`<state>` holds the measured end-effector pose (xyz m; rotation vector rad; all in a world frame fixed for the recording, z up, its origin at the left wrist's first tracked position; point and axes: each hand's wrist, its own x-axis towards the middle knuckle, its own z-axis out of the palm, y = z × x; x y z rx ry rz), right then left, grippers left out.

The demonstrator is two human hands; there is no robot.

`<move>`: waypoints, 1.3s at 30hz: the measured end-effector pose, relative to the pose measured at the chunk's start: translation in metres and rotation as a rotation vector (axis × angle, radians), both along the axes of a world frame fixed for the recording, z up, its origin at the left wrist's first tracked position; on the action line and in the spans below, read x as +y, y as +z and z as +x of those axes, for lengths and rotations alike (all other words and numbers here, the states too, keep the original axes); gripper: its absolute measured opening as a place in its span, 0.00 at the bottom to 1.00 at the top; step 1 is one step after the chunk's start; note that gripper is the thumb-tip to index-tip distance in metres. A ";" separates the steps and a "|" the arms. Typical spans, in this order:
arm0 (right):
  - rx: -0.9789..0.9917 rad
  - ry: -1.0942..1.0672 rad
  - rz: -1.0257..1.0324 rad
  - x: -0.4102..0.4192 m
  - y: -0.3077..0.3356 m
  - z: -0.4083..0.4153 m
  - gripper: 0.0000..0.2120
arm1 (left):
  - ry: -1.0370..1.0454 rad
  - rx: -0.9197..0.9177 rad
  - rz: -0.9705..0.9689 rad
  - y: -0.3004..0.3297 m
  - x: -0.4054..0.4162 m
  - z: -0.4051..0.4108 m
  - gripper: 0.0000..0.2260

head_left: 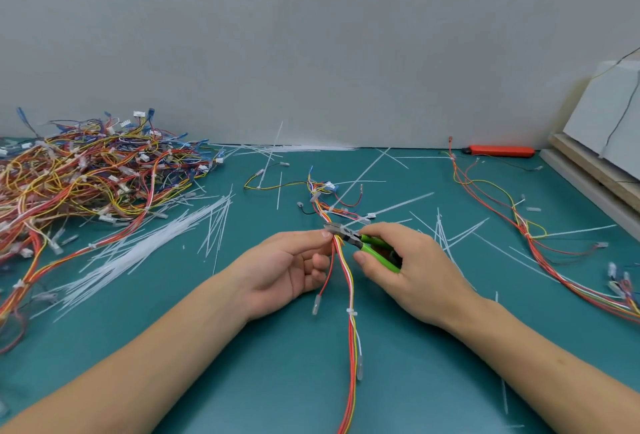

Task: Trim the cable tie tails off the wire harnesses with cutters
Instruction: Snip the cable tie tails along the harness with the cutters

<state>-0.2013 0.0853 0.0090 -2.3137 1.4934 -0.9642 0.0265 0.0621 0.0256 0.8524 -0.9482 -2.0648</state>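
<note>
Your left hand [287, 267] pinches the wire harness [343, 281] just below the cutters, which keeps the bundle taut so the blades can reach the tie. Your right hand [408, 270] is wrapped round the green cutters [360, 241], whose tip sits against the harness where a white cable tie tail [391, 206] sticks out up and right, likely the next cut. Loose trimmed tails [156, 243] litter the green mat [242, 364]. Farther left lies 1 big harness pile [86, 173]. No bin or tray is visible; everything lies loose on the mat.
</note>
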 end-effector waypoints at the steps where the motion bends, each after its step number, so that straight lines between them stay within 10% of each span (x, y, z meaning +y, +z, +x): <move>1: -0.007 0.001 -0.003 0.000 0.000 0.000 0.17 | -0.009 -0.003 -0.003 0.001 0.000 0.000 0.05; 39: 0.086 0.008 0.054 0.000 0.001 0.000 0.15 | -0.053 -0.023 -0.061 0.005 0.002 0.000 0.07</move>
